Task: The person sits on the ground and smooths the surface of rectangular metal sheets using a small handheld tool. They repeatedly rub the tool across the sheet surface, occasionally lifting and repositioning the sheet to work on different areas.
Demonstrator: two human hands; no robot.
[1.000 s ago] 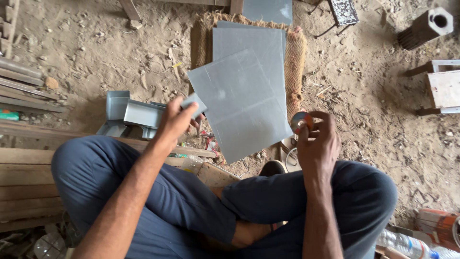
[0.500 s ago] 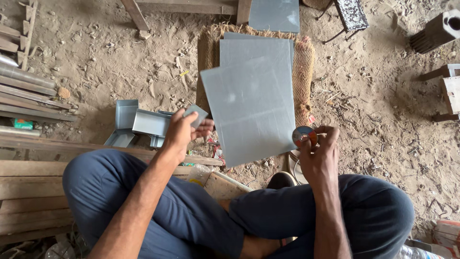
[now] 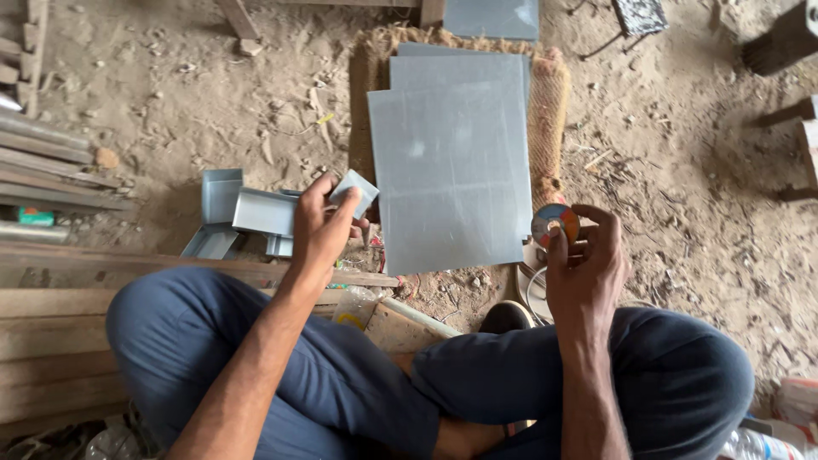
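Seated on the dirt floor (image 3: 170, 102), your left hand (image 3: 324, 226) grips a small grey metal piece (image 3: 354, 192) left of the flat sheet (image 3: 452, 170), while your right hand (image 3: 588, 264) pinches a round disc (image 3: 555, 223) at its right edge.

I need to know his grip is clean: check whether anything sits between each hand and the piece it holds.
Nothing visible does. The left hand grips the small folded grey metal piece directly, fingers wrapped on it. The right hand pinches the small round disc at its fingertips. Both are held above the sandy ground.

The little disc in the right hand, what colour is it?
The disc in the right hand is multicoloured: orange, blue and red; head view.
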